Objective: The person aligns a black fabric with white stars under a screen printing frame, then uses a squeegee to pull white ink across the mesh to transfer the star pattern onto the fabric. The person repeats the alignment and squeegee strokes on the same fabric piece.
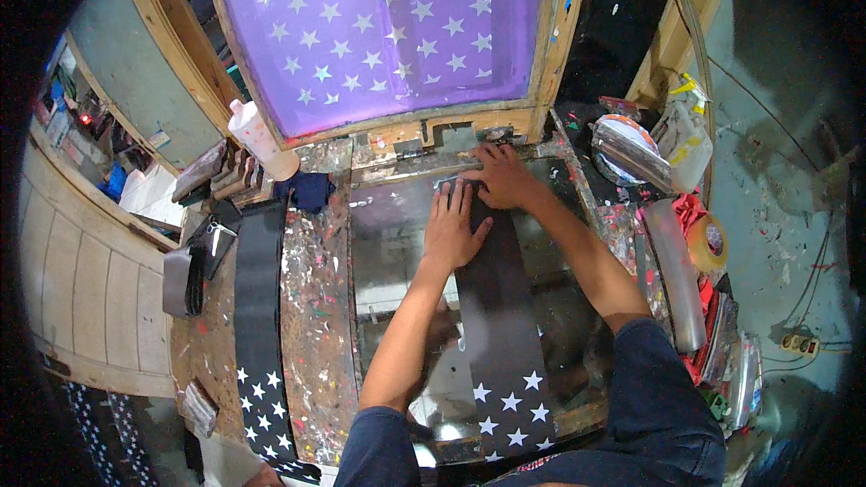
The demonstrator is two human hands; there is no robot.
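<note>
A long black fabric strip (501, 307) with white stars at its near end lies lengthwise on a glass plate (406, 280). My left hand (451, 230) rests flat on the strip's far end and left edge, fingers stretched out. Just beyond it, my right hand (505, 178) lies over the strip's far end, fingers spread and pointing left; some fingertips are hard to make out. Behind both hands a wooden-framed printing screen (383, 32) stands tilted up, its purple mesh covered with pale stars.
To the left lie stacked black strips (259, 289) with star prints, a white bottle (257, 135) and a dark blue cloth (307, 189). On the right are a spray bottle (687, 131), a tape roll (706, 243) and a long clear roll (675, 275). Wooden table edges flank the glass.
</note>
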